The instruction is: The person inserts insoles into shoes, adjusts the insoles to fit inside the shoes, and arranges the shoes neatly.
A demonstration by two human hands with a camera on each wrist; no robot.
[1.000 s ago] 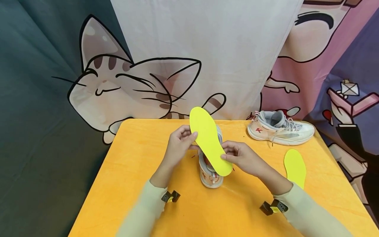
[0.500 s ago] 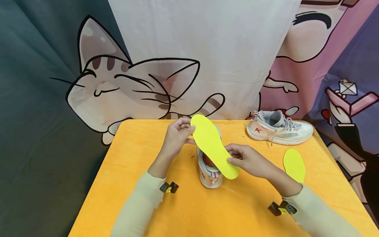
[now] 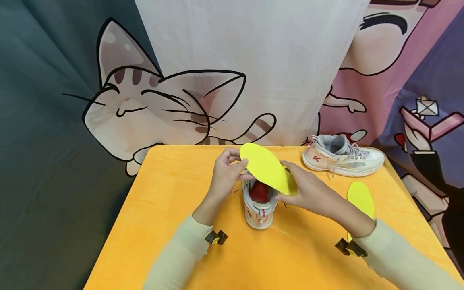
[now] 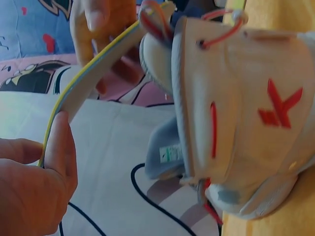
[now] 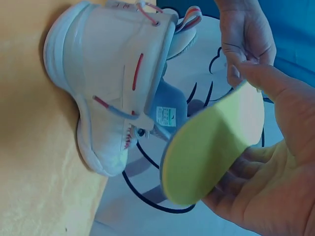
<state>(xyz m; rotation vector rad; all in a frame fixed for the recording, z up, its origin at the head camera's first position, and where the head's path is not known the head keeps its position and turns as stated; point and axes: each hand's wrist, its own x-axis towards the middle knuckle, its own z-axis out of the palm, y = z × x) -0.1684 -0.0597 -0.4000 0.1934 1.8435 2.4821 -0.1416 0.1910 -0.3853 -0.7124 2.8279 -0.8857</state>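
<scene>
A yellow insole (image 3: pixel 266 166) is held above a white high-top sneaker (image 3: pixel 259 217), bowed along its length. At its far end, my left hand (image 3: pixel 227 174) pinches the edge between thumb and fingers. My right hand (image 3: pixel 308 187) grips the near end, with its thumb on one edge and its fingers round the other. The right wrist view shows the insole's yellow face (image 5: pixel 206 147) beside the shoe's opening; its pale underside (image 4: pixel 81 86) appears in the left wrist view. Something red shows inside the shoe's opening, whose heel faces me. The insole hides the shoe's front part.
Another white sneaker (image 3: pixel 342 157) stands sideways at the back right of the yellow-covered table (image 3: pixel 174 181). A second yellow insole (image 3: pixel 360 199) lies at the right, partly behind my right forearm. Behind the table hangs a cartoon-printed curtain (image 3: pixel 290 60).
The insole has tilted and bent, its near end lifted off the shoe's heel, exposing the opening. My right hand has moved up and changed from an edge pinch to a wider grip.
</scene>
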